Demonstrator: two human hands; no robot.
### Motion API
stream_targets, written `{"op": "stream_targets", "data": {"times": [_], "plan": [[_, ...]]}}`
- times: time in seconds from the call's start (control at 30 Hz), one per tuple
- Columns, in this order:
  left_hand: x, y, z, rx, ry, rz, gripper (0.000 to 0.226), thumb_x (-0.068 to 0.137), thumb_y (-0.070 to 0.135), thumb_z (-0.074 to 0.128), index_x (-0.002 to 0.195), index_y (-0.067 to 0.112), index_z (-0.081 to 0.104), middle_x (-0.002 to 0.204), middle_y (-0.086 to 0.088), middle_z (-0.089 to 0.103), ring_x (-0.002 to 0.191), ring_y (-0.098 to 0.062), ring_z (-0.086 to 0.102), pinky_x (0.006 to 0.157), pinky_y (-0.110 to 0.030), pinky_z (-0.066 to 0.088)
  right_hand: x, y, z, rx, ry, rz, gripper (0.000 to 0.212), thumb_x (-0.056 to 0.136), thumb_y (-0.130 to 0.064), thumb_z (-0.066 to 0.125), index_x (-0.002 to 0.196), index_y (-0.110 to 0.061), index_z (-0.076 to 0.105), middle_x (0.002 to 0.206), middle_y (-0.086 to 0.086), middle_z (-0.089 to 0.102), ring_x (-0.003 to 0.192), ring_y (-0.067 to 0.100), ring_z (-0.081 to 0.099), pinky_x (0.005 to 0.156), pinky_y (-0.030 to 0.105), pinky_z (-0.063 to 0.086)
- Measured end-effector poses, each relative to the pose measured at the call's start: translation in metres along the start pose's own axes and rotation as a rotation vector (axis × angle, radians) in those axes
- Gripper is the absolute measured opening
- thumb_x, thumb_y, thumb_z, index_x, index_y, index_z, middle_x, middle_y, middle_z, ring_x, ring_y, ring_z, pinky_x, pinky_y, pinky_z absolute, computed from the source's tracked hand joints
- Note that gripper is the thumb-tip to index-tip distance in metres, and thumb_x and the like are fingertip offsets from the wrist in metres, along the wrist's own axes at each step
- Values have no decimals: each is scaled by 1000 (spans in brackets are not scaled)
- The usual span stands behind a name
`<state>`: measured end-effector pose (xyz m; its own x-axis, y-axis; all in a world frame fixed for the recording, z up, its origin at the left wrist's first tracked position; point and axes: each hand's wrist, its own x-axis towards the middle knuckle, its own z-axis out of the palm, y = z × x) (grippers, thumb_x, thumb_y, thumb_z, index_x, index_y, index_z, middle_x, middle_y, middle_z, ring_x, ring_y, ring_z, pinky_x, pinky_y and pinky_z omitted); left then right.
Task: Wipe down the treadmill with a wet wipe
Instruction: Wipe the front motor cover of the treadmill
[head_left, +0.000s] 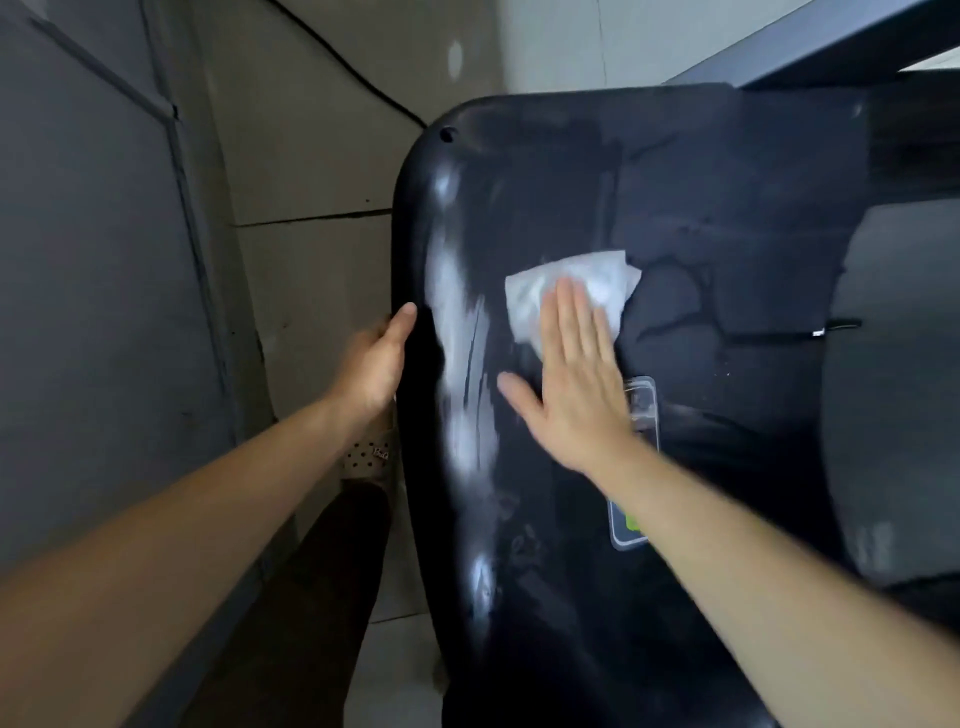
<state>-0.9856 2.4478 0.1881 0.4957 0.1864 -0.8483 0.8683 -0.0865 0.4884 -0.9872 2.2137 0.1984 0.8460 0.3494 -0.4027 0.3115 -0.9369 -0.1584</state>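
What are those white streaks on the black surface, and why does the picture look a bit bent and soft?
Head view: the streaks are glare on the glossy treadmill near its left edge; the wide lens curves the wall lines; the right hand pressing the wet wipe looks slightly blurred, and the left hand grips the rim.

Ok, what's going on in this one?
A person is wiping a black treadmill panel. The right hand presses a white wet wipe flat against the surface with straight fingers, while the left hand grips the panel's left edge. A pale smear or glare runs beside that edge.
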Motion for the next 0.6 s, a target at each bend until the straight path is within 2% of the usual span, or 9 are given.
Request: {"op": "stream_targets", "data": {"times": [0.13,0.23,0.3,0.4,0.47,0.53,0.6], "plan": [[-4,0,10,-67,49,-13,57,102,58,51,145,20,56,137,4,63,128,-18,58,116,-35,39,-134,-17,42,-52,-158,-131,99,98,-68,36,160,4,6,169,21,-6,158,35,-2,123,54,22],[-7,2,18,-76,71,-2,54,105,49,51,148,17,51,133,5,59,129,-16,54,108,-25,37,-144,-15,48,-75,-184,-155,96,99,-67,36,160,3,11,169,20,-4,158,34,3,122,53,28],[-5,2,19,-62,58,-4,58,104,52,51,150,18,49,142,2,57,135,-19,52,115,-30,36,-105,-14,37,-72,-116,-74,95,100,-67,32,160,3,6,169,21,-5,158,33,-2,125,53,22],[0,1,17,-42,48,11,60,102,56,51,150,20,49,143,-1,59,135,-23,54,119,-39,38,-7,-9,11,17,14,176,95,100,-70,15,160,1,-7,169,20,-12,157,30,-12,128,50,6],[5,3,17,76,61,51,66,102,58,48,156,22,39,153,-2,51,141,-24,47,121,-43,34,58,1,-11,54,82,296,97,98,-72,9,160,1,-6,169,19,-12,157,29,-13,128,49,3],[12,11,16,243,122,161,74,101,59,48,161,22,25,164,-3,35,150,-25,34,125,-45,27,109,16,-33,57,87,325,98,95,-73,4,161,-1,-5,169,17,-12,157,27,-14,128,48,-1],[26,27,15,388,193,321,77,101,54,51,163,19,20,167,-5,27,154,-26,25,126,-44,21,142,28,-48,48,62,329,98,93,-73,1,161,-3,-5,170,15,-11,157,25,-13,128,47,-2]]}}
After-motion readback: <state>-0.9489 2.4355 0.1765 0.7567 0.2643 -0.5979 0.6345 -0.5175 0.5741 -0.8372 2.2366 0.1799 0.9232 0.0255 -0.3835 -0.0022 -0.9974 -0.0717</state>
